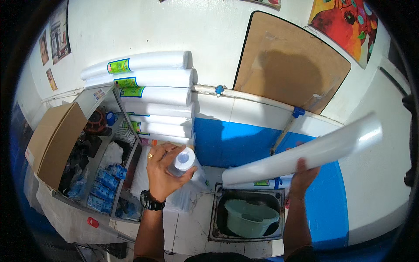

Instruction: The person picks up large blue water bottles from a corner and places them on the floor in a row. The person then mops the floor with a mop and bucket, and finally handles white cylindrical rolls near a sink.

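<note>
My left hand [165, 170], with a ring and a black wristwatch, curves its thumb and fingers around the end of a white roll [185, 159] whose round end faces up. The rest of that roll runs back from the hand and is partly hidden. On the right, my right hand [304, 177] grips a long white roll [266, 165] with a glossy wrapping. This roll slants above the back of the sink, its right end higher and slightly blurred. Beneath it, another white roll [279, 181] with a green label lies behind the sink.
Several white rolls [157, 95] are stacked against the wall at back left. A metal shelf [127, 114] with wrapped blue packs [104, 184] and a cardboard box [56, 142] stands at left. The sink [214, 225] holds a pale green tub [246, 222]. A pipe [262, 101] crosses the wall.
</note>
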`<state>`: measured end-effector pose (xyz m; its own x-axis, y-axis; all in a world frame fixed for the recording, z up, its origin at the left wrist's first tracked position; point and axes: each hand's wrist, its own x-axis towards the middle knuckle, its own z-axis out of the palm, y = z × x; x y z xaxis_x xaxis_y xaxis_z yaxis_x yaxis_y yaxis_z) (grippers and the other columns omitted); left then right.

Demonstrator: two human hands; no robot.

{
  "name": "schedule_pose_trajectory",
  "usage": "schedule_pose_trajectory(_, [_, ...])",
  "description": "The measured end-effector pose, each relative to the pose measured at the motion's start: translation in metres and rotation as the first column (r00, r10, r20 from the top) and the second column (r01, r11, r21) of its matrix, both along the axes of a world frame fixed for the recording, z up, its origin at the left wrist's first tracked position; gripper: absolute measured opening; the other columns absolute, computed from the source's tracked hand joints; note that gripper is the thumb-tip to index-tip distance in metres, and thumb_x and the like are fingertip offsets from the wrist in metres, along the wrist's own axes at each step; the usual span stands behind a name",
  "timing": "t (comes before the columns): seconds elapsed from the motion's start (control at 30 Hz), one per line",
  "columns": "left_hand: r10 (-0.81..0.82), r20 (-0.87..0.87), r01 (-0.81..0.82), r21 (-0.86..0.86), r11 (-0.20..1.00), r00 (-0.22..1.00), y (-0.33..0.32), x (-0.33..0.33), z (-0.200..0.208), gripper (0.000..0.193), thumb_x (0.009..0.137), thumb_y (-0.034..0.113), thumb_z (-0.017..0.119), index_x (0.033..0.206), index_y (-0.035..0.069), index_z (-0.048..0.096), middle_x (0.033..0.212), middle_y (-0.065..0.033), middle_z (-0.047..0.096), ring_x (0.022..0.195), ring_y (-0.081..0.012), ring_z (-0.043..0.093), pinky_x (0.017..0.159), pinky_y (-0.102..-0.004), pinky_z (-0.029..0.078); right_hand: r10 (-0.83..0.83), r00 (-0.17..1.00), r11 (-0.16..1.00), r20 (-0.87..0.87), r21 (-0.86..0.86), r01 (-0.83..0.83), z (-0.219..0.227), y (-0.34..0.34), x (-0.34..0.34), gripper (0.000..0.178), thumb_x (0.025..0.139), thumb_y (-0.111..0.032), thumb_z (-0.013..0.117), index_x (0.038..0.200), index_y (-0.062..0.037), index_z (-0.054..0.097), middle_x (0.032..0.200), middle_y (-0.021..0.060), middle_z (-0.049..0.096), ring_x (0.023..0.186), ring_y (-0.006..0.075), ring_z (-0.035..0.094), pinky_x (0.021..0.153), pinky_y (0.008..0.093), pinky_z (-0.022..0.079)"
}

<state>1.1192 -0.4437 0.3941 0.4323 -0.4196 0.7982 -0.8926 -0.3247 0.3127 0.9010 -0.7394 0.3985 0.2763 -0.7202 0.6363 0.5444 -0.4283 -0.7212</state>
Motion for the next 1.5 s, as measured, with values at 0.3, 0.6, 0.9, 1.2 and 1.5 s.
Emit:
schedule_pose_trajectory(0.3, [-0.006, -0.032, 0.008, 0.056, 0.998, 0.999, 0.036, -0.029, -0.013, 0.058, 0.057, 0.031, 0.092, 0.109, 0.013, 0.075, 0.11, -0.0053, 0.063, 0.115, -0.0301, 0.055, 0.1, -0.049, 0.046, 0.728, 0.602, 0.373, 0.328, 0.546, -0.75, 0.018, 0.018, 0.001, 0.081, 0.097, -0.066, 0.044, 0.138, 0.0031, 0.042, 0.107, 0.0231, 0.065, 0.067, 0.0314, 0.07, 0.052, 0.0429, 0.061])
schedule_pose_trajectory(0.6, [-0.009, -0.035, 0.011, 0.057, 0.998, 0.999, 0.047, -0.036, -0.016, 0.06, 0.055, 0.031, 0.093, 0.11, 0.014, 0.075, 0.109, -0.0041, 0.064, 0.115, -0.0293, 0.055, 0.101, -0.0488, 0.046, 0.463, 0.388, -0.585, 0.797, 0.603, -0.542, -0.169, 0.053, 0.103, 0.066, 0.098, -0.055, 0.055, 0.133, 0.0008, 0.049, 0.113, 0.0216, 0.065, 0.089, 0.0338, 0.07, 0.075, 0.0476, 0.063])
schedule_pose_trajectory(0.9, [0.001, -0.042, 0.001, 0.044, 0.999, 0.999, 0.047, -0.037, -0.017, 0.06, 0.054, 0.032, 0.092, 0.108, 0.013, 0.075, 0.108, -0.0053, 0.065, 0.114, -0.0307, 0.055, 0.099, -0.0487, 0.045, 0.494, 0.685, -0.437, 0.535, 0.834, -0.336, -0.275, 0.055, 0.257, 0.044, 0.099, -0.043, 0.048, 0.111, -0.0028, 0.059, 0.097, 0.0178, 0.065, 0.085, 0.031, 0.069, 0.063, 0.0397, 0.064])
schedule_pose_trajectory(1.2, [0.004, -0.032, -0.002, 0.057, 0.998, 0.999, 0.046, -0.027, -0.02, 0.059, 0.053, 0.034, 0.093, 0.106, 0.013, 0.075, 0.107, -0.0055, 0.065, 0.114, -0.0293, 0.054, 0.101, -0.0484, 0.044, 0.783, 0.555, 0.333, -0.282, 0.943, 0.009, -0.273, 0.044, 0.256, 0.061, 0.098, -0.055, 0.05, 0.12, 0.0025, 0.054, 0.108, 0.0268, 0.066, 0.091, 0.0384, 0.069, 0.071, 0.0461, 0.061])
schedule_pose_trajectory(1.5, [0.013, -0.054, -0.009, 0.078, 0.997, 0.998, 0.045, -0.025, -0.021, 0.059, 0.053, 0.036, 0.093, 0.104, 0.012, 0.076, 0.108, -0.0058, 0.065, 0.114, -0.0291, 0.054, 0.104, -0.0506, 0.042, -0.128, 0.691, 0.975, -0.712, -0.218, -0.044, -0.258, 0.058, 0.248, 0.065, 0.086, -0.028, 0.077, 0.133, 0.0031, 0.045, 0.123, 0.0295, 0.06, 0.111, 0.049, 0.06, 0.096, 0.0505, 0.049])
